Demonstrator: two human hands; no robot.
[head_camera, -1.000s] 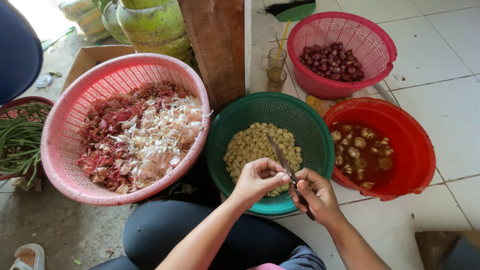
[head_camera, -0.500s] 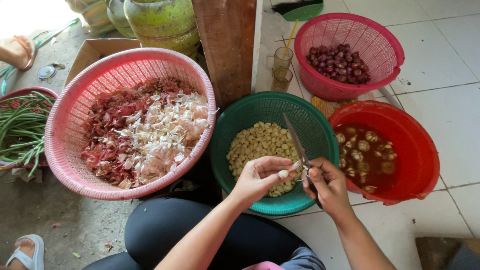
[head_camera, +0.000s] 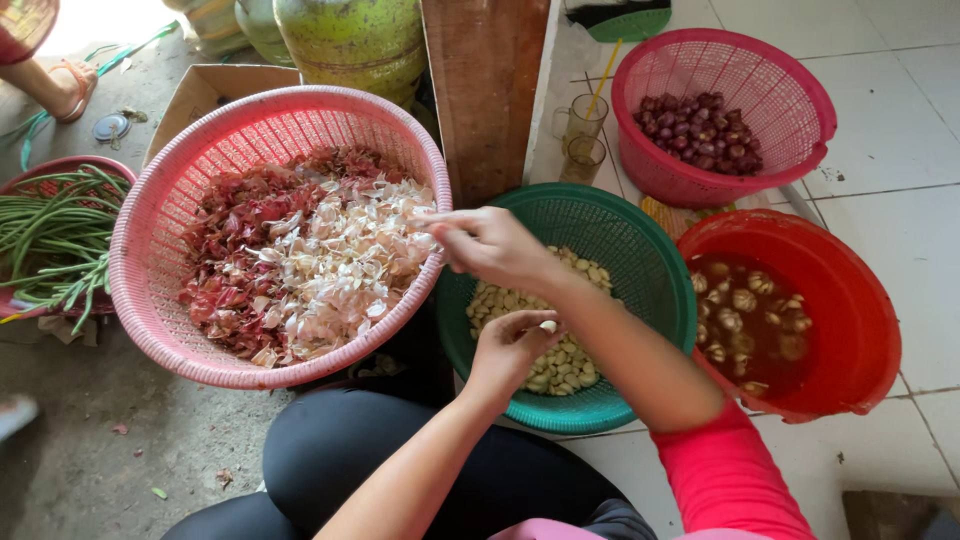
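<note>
Over the green mesh basket (head_camera: 640, 215), the left hand (head_camera: 512, 348) pinches a smooth peeled clove (head_camera: 548, 326) — the right hand (head_camera: 492, 243) pinches papery skin (head_camera: 428, 216).

Right hand: the right hand (head_camera: 490, 245) is now reaching across to the rim of the pink basket (head_camera: 160, 210), no longer sitting beside the left hand over the green basket (head_camera: 640, 215).
Knife: the blade seen earlier is no longer showing.
Left hand: the left hand (head_camera: 515, 345) is now holding a peeled clove (head_camera: 548, 326) alone.
</note>
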